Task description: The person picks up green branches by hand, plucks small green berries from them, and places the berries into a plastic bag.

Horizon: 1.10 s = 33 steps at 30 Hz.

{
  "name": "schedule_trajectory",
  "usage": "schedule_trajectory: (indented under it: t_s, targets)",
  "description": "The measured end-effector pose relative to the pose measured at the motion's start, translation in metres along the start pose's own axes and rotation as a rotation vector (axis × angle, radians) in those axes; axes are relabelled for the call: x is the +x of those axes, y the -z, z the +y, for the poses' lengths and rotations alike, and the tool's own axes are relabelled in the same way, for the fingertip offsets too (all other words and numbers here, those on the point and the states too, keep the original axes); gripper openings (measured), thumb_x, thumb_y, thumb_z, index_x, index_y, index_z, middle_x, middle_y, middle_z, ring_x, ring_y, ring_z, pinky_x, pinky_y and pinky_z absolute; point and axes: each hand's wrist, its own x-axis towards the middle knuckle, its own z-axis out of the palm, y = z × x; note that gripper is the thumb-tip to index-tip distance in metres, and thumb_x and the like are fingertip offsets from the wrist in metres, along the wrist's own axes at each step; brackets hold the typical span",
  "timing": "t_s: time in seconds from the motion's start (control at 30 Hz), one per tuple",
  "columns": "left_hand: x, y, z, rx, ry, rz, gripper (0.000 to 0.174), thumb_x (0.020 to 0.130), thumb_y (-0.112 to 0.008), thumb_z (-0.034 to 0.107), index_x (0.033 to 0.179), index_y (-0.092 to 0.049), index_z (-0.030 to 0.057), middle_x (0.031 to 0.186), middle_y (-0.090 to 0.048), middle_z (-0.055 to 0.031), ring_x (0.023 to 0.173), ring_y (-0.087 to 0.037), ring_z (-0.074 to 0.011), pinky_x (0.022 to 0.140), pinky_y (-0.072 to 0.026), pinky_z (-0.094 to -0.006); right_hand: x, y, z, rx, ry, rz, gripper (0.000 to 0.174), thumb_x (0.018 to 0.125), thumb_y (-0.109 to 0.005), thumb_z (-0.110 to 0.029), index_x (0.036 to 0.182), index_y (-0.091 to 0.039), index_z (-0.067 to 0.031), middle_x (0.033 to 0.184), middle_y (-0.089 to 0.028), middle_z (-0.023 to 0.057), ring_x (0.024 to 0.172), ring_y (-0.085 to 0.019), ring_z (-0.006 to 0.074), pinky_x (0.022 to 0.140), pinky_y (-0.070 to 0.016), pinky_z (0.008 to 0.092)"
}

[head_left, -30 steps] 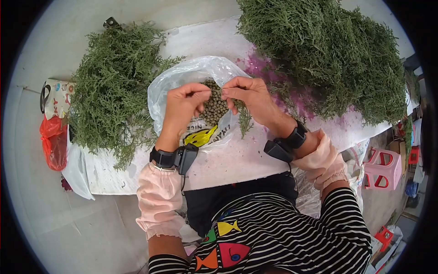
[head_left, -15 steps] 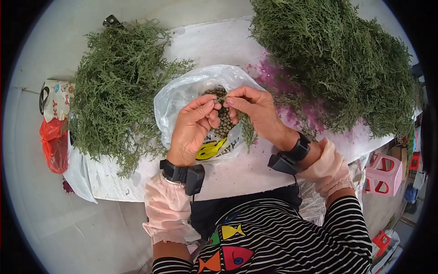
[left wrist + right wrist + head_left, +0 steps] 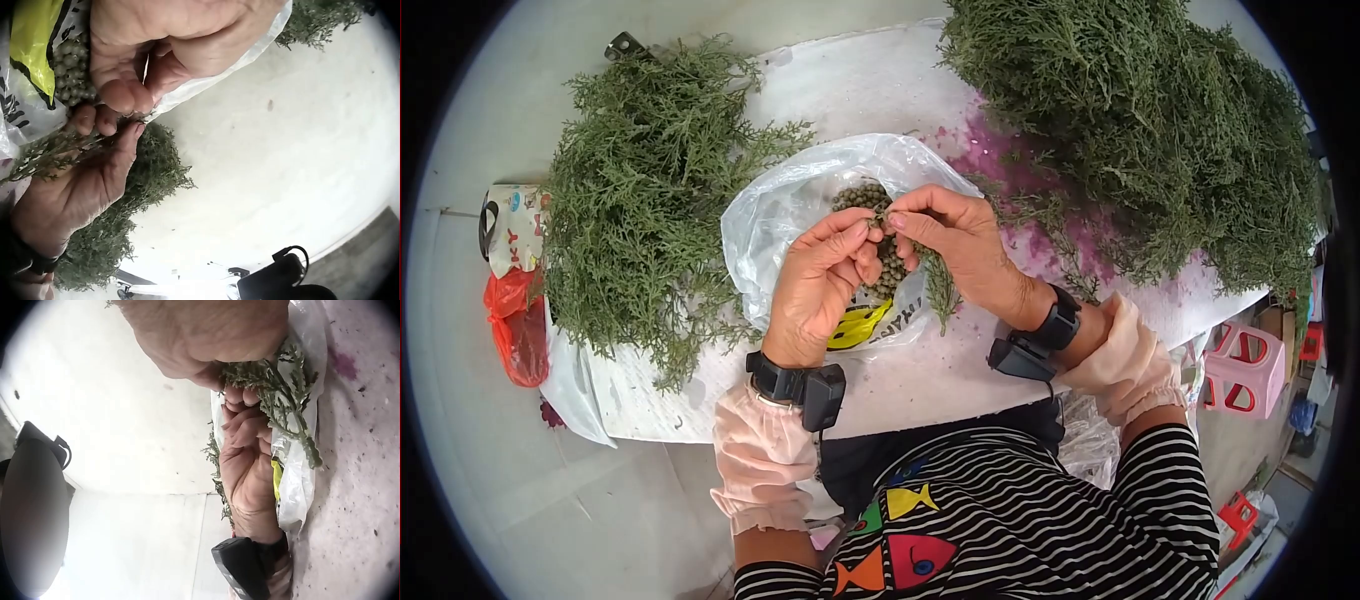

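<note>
Over an open clear plastic bag (image 3: pixel 762 215), the left hand (image 3: pixel 812 280) and right hand (image 3: pixel 962 245) meet at their fingertips. The right hand grips an evergreen sprig (image 3: pixel 281 394), whose stem end trails out below the palm, as the right wrist view shows. At the sprig's thin tip, the left thumb and forefinger pinch it; the fingers hide most of that spot. Inside the bag lies a heap of small round greenish-brown berries (image 3: pixel 862 196), partly behind the hands. A yellow print (image 3: pixel 862 326) shows on the bag's near side.
A pile of evergreen branches (image 3: pixel 645 200) lies at the table's left, a larger pile (image 3: pixel 1140 130) at the back right. Purple stains (image 3: pixel 1025 180) mark the white table cover (image 3: pixel 920 395). A red bag (image 3: pixel 518 320) hangs off the left edge; a pink stool (image 3: pixel 1242 368) stands right.
The fingertips, slightly apart a second ago, have come together over the bag, and the left hand has turned with its palm side more in view. The head view has shifted a little.
</note>
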Motion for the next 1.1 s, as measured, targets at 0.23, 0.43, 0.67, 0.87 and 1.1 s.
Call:
schedule_trajectory:
  t_s: [0.23,0.43,0.67,0.87,1.1]
  targets:
    - [-0.0001,0.0020,-0.0010,-0.011,0.005,0.005,0.015,0.084,-0.056,0.001,0.098,-0.059,-0.0041,0.083,-0.060,-0.0100,0.064,-0.052,-0.0127,0.058,-0.0442,-0.0262,-0.0012,-0.0022,-0.0006,-0.011,0.032,0.008,0.011,0.086,-0.058,-0.008,0.092,-0.061,0.0008,0.079,-0.060,0.0041,0.060,-0.053,0.0093,0.054,-0.0441,0.0219]
    - [0.0010,0.0023,-0.0017,-0.002,-0.007,-0.028,0.015,0.085,-0.056,0.002,0.098,-0.059,-0.0041,0.083,-0.060,-0.0098,0.064,-0.052,-0.0128,0.057,-0.0438,-0.0263,-0.0015,-0.0015,-0.0002,-0.023,0.031,0.004,0.011,0.085,-0.059,-0.007,0.092,-0.061,0.0013,0.079,-0.060,0.0037,0.060,-0.052,0.0091,0.054,-0.0442,0.0219]
    - [0.0007,0.0011,-0.0023,0.007,-0.004,0.011,0.016,0.084,-0.056,0.002,0.098,-0.059,-0.0042,0.082,-0.060,-0.0096,0.064,-0.052,-0.0129,0.058,-0.0436,-0.0263,-0.0020,-0.0042,-0.0009,-0.079,0.027,0.011,0.010,0.085,-0.057,-0.009,0.089,-0.061,0.0003,0.073,-0.058,0.0008,0.060,-0.051,0.0055,0.054,-0.0443,0.0197]
    - [0.0010,0.0021,-0.0028,-0.004,-0.004,0.012,0.015,0.084,-0.057,0.002,0.098,-0.060,-0.0041,0.081,-0.060,-0.0094,0.064,-0.052,-0.0131,0.058,-0.0436,-0.0264,-0.0014,-0.0046,0.0014,-0.109,0.040,0.033,0.009,0.084,-0.058,-0.008,0.088,-0.061,-0.0001,0.070,-0.058,0.0002,0.059,-0.051,0.0050,0.053,-0.0441,0.0196]
    - [0.0014,0.0033,-0.0033,0.016,-0.011,0.006,0.015,0.083,-0.058,0.002,0.097,-0.060,-0.0040,0.082,-0.060,-0.0099,0.064,-0.053,-0.0136,0.058,-0.0437,-0.0267,-0.0018,-0.0055,0.0006,-0.099,0.040,0.038,0.009,0.084,-0.059,-0.007,0.088,-0.062,-0.0001,0.070,-0.058,0.0002,0.058,-0.051,0.0051,0.053,-0.0438,0.0195]
